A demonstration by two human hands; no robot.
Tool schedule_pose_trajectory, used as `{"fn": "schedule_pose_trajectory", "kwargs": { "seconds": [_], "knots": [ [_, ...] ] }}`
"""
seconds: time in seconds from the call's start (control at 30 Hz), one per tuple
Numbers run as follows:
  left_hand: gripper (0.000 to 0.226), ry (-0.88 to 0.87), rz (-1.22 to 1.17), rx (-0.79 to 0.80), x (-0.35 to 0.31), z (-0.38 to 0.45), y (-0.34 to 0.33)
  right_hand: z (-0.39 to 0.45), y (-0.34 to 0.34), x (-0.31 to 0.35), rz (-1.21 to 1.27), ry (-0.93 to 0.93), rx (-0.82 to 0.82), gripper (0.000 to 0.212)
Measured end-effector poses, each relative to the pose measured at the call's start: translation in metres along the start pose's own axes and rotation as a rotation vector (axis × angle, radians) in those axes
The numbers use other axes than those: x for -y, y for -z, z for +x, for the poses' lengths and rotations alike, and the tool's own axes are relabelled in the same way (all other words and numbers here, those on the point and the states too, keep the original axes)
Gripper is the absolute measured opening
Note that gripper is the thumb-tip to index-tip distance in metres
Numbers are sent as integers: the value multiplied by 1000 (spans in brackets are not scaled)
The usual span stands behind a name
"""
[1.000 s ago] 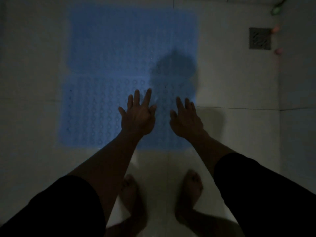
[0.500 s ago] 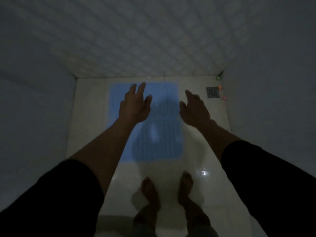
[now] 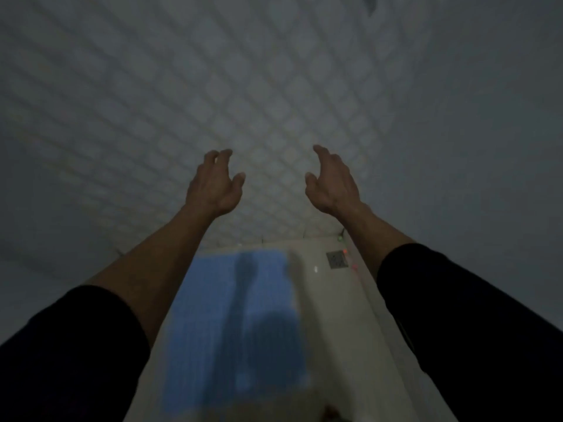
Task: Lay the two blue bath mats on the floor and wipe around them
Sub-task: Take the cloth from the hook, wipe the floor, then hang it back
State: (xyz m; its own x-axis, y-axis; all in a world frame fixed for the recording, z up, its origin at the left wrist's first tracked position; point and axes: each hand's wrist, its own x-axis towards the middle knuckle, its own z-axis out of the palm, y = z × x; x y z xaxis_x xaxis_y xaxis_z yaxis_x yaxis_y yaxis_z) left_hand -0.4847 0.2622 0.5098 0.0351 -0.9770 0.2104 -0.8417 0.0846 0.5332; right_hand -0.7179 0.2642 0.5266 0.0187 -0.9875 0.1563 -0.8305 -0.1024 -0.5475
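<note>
The blue bath mats (image 3: 213,315) lie flat on the pale floor below me, reading as one long blue strip in the dim, blurred view; my shadow falls across them. My left hand (image 3: 214,184) is raised in front of the tiled wall, fingers loosely curled, holding nothing. My right hand (image 3: 332,181) is lifted at the same height, a hand's width to the right, fingers relaxed and empty. Both hands are well above the mats and touch nothing. Dark sleeves cover my upper forearms.
A diamond-patterned tiled wall (image 3: 274,86) fills the upper view. A square floor drain (image 3: 336,259) sits at the far right corner of the floor, with small red and green objects (image 3: 344,250) beside it. Bare pale floor (image 3: 335,330) runs right of the mats.
The view has tilted up from the floor to the wall. Both hands rose off the mats and now hang in the air, fingers going from spread flat to loosely curled.
</note>
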Motion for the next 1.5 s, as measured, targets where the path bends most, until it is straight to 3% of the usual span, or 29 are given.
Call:
{"fn": "schedule_pose_trajectory", "kwargs": {
  "seconds": [0.27,0.77,1.0,1.5],
  "knots": [
    [63,-135,25,-103,-108,66,19,53,93,-19,1,73,-189,61],
    [68,-166,16,-163,-333,172,-80,171,285,-191,-20,64,-300,60],
    [70,-125,60,-94,-359,204,-121,211,287,-236,21,54,-240,60],
    [69,-151,-11,-273,-365,376,-96,377,298,-210,58,149,-308,58]
  ]
}}
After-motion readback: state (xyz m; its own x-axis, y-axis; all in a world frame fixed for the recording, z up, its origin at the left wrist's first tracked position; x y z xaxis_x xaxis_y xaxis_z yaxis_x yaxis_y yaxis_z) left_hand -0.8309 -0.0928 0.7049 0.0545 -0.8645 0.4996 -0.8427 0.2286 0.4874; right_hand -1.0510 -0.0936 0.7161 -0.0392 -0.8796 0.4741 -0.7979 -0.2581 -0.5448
